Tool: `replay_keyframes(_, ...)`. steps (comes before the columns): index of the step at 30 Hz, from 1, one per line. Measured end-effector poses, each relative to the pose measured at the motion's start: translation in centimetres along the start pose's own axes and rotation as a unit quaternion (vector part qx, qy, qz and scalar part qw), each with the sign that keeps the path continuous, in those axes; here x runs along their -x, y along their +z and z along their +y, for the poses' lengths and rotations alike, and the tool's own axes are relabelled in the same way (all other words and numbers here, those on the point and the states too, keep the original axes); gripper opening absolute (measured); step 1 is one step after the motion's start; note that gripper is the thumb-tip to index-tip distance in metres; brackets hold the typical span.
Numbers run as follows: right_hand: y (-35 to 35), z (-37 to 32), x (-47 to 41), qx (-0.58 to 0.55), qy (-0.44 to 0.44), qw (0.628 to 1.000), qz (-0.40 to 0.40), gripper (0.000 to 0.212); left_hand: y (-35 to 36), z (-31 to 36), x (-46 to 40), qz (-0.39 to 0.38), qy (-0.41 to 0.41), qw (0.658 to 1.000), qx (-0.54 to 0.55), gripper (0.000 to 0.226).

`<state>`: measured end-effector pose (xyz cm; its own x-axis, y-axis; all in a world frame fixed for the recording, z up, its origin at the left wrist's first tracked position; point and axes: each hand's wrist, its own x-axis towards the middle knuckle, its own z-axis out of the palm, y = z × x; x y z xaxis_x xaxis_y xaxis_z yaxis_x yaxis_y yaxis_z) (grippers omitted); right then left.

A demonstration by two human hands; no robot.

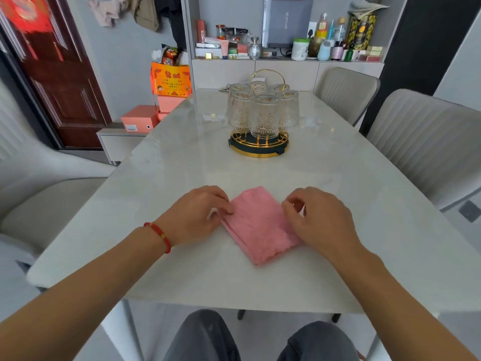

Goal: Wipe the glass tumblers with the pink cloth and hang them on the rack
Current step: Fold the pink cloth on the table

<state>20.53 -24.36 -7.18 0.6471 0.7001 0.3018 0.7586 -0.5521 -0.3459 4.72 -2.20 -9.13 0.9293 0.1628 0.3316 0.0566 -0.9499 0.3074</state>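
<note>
Sat at the near short edge of a pale marble table [161, 178]; everything placed here relative to the pink cloth [260, 225].

Pink cloth lay folded flat on the table, close to the near edge, set diagonally: one corner pointed away toward the rack, the opposite corner toward the near edge, long axis running from far-left to near-right. Layered folds visible along its left side.

Left hand [197, 212], red bead bracelet [159, 237] on the wrist, rested at the cloth's left edge, fingers curled, fingertips pinching the fold there. Right hand [320, 220] rested over the cloth's right corner, fingers curled, thumb and forefinger pinching a bit of cloth at that edge.

Beyond the cloth, a wide bare stretch of tabletop, then a round gold wire rack [259, 145] with a looped handle, well apart from the cloth. Glass tumblers [264, 115], embossed and gold-rimmed, hung upside down around it, six countable, mouths down.

Open table surface left and right of the cloth out to both long edges. Grey upholstered chairs [421, 142] stood along the right side beyond the table edge, another at the left. Cluttered shelf [286, 58] against the far wall past the rack.
</note>
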Motion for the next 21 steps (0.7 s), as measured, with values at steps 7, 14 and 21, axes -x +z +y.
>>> replay_keyframes(7,1.1,-0.2,-1.6,-0.008,0.134,0.977,-0.163,0.031,0.7,2.9,-5.7,-0.073,-0.136,0.985,0.078,0.046)
replay_keyframes(14,0.8,1.7,-4.1,-0.269,0.147,0.950,-0.067,0.026,0.3,0.5,-10.9,-0.218,-0.213,0.921,0.242,0.038)
replay_keyframes(21,0.4,3.7,-6.3,-0.331,0.158,0.913,-0.179,0.028,-0.1,-2.0,-10.1,-0.150,-0.216,0.895,0.360,0.020)
